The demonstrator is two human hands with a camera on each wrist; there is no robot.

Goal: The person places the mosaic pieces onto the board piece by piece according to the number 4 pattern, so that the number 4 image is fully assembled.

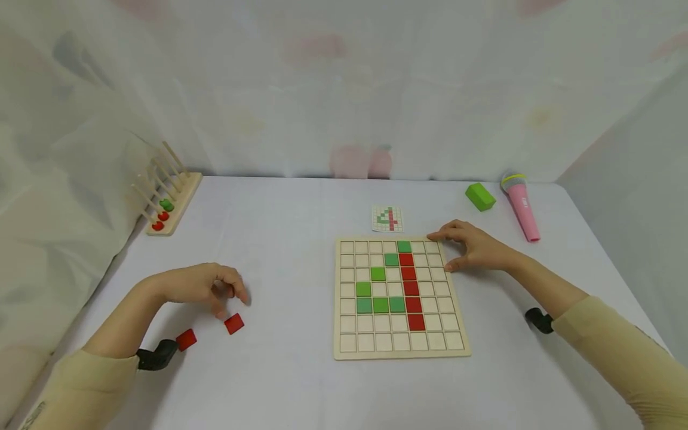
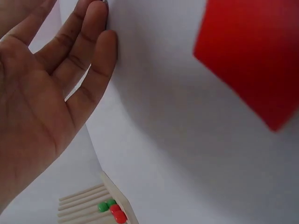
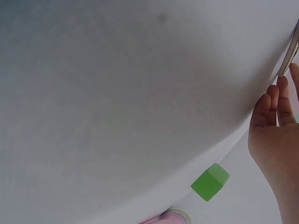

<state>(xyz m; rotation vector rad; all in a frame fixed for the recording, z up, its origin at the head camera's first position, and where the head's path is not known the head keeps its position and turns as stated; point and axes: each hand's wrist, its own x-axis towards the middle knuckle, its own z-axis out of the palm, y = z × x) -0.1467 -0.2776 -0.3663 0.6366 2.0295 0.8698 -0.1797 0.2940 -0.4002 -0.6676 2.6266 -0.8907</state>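
Note:
My left hand hovers low over the table with fingers loosely bent, its thumb tip close beside a red square tile. A second red tile lies nearer the wrist; a red tile looms large in the left wrist view. My right hand rests at the far right corner of a wooden grid board, fingertips at the far edge and thumb against the right side. In the right wrist view the right hand's fingertips meet the board's edge. Red tiles form a column on the board, beside several green tiles.
Beyond the board lies a small pattern card showing green and red squares. At the back right are a green block and a pink toy microphone. A wooden peg rack with red and green beads stands at the back left.

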